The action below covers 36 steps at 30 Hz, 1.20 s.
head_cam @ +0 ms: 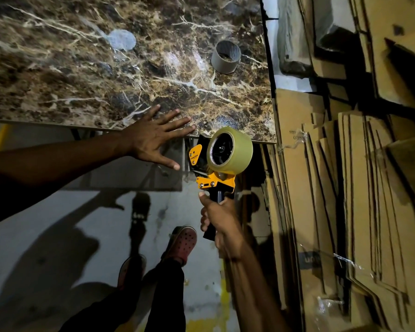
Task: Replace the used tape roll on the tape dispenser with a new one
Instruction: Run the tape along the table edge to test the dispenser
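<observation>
My right hand (219, 216) grips the black handle of a yellow and black tape dispenser (212, 180), held upright just off the table's near right corner. A full roll of clear yellowish tape (235, 149) sits on the dispenser's hub. My left hand (153, 136) is spread with straight fingers at the near edge of the brown marble table (82, 80), fingertips over the edge, holding nothing. An empty grey cardboard tape core (225, 57) stands on end on the table at the far right.
Stacks of flattened cardboard boxes (345, 188) fill the right side, close to the dispenser. Under the table lies a grey concrete floor (82, 236) with yellow marks. My legs and a red clog (183, 243) are below.
</observation>
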Motion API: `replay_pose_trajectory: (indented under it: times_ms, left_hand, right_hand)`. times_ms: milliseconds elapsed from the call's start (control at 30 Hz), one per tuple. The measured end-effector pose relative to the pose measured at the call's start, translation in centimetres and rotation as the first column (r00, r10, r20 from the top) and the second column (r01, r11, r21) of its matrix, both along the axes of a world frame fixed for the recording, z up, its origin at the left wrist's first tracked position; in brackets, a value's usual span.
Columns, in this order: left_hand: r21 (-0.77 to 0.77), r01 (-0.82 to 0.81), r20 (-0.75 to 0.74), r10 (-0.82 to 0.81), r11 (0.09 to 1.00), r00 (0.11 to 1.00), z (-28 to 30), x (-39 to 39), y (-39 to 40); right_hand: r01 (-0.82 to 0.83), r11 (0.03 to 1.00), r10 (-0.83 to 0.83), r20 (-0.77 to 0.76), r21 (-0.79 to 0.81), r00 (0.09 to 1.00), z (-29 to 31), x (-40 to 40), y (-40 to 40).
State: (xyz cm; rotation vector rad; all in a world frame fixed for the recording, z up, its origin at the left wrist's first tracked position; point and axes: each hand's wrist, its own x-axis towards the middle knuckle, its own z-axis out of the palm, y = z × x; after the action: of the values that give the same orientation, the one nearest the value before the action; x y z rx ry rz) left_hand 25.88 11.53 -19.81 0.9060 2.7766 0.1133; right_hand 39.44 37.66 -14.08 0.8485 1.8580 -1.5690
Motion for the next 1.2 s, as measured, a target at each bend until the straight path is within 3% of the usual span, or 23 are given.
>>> replay_pose_trajectory:
  times_ms: [633, 900, 1200]
  left_hand:
    - [-0.005, 0.050, -0.020, -0.050, 0.999, 0.999, 0.4, -0.4, -0.5]
    - [0.013, 0.046, -0.010, -0.046, 0.999, 0.999, 0.6, -0.3, -0.5]
    - [-0.008, 0.038, -0.013, -0.038, 0.999, 0.999, 0.7, -0.2, -0.4]
  right_hand:
    - [-0.237, 0.960, 0.244, -0.023, 0.150, 0.970, 1.1, -1.4, 2.9]
    - [-0.263, 0.952, 0.265, 0.012, 0.154, 0.964, 0.7, -1.8, 2.4]
    - [-0.045, 0.998, 0.047, 0.032, -0.038, 0.998, -0.3, 0.2, 0.5]
